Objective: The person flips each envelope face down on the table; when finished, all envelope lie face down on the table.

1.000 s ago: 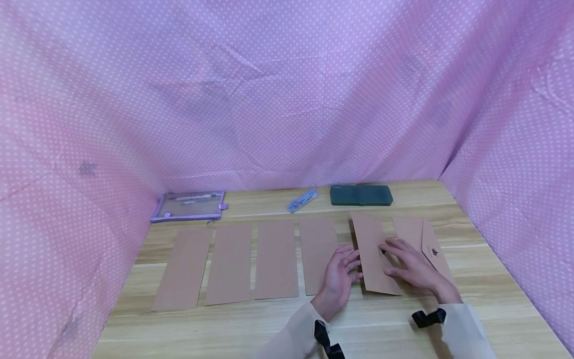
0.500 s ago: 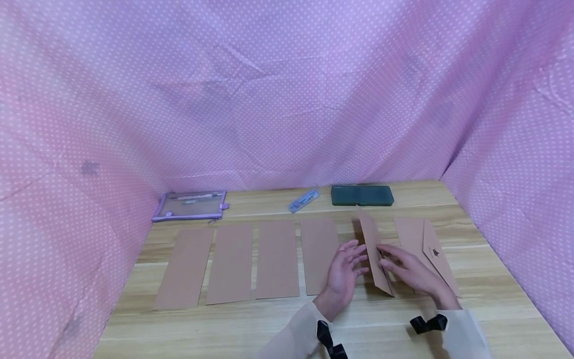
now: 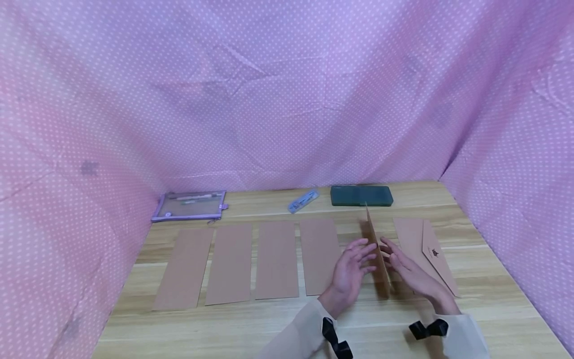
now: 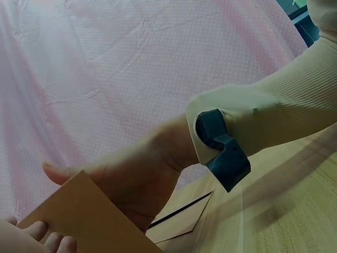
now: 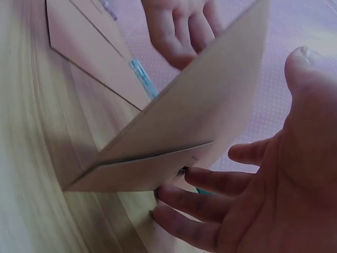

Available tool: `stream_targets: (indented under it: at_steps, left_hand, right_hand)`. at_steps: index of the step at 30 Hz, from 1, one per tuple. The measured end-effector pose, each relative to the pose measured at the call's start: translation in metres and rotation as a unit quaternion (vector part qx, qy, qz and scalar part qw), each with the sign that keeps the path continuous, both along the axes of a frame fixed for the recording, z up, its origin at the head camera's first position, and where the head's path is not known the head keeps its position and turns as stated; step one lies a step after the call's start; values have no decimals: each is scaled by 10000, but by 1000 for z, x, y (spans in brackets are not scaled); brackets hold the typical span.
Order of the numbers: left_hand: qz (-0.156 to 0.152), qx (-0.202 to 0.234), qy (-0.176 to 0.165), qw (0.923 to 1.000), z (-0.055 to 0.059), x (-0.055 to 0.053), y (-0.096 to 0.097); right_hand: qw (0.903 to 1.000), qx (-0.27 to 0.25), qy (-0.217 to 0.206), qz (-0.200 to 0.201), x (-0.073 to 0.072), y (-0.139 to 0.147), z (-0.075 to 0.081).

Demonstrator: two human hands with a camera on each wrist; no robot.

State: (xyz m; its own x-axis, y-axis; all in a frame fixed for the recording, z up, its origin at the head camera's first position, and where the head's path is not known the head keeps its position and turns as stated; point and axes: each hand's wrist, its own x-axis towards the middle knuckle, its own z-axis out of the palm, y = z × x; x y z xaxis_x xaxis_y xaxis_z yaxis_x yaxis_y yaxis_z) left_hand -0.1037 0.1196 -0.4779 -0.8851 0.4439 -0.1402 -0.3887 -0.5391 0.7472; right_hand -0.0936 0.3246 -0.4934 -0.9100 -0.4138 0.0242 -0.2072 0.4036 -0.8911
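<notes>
Along back edge of counter (image 3: 224, 331): pouch (image 3: 190, 206), green case (image 3: 361, 196). Upright envelope (image 3: 380, 271) between left hand (image 3: 350, 271) and right hand (image 3: 416, 275), both fingers extended; right hand partly blocks second envelope (image 3: 410, 236).

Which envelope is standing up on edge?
The brown envelope fifth from the left, between the left hand and right hand; the other five envelopes lie flat on the table.
</notes>
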Motion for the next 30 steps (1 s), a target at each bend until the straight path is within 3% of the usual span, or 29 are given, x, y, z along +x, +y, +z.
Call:
stream_targets:
  at_steps: [10, 20, 25, 30]
  left_hand:
    - [-471, -11, 68, 9989, -9, -1, 5]
    - [-725, -306, -1, 9969, -24, 1, 5]
    - [-891, -484, -126, 9948, -31, 3, 3]
    - [-944, -428, -163, 9945, -34, 5, 3]
  right_hand:
    - [9985, 50, -491, -237, 7, -2, 8]
    - [9959, -126, -566, -701, 12, 6, 11]
    - [9931, -547, -413, -955, 12, 11, 9]
    - [9844, -1219, -705, -1060, 11, 14, 7]
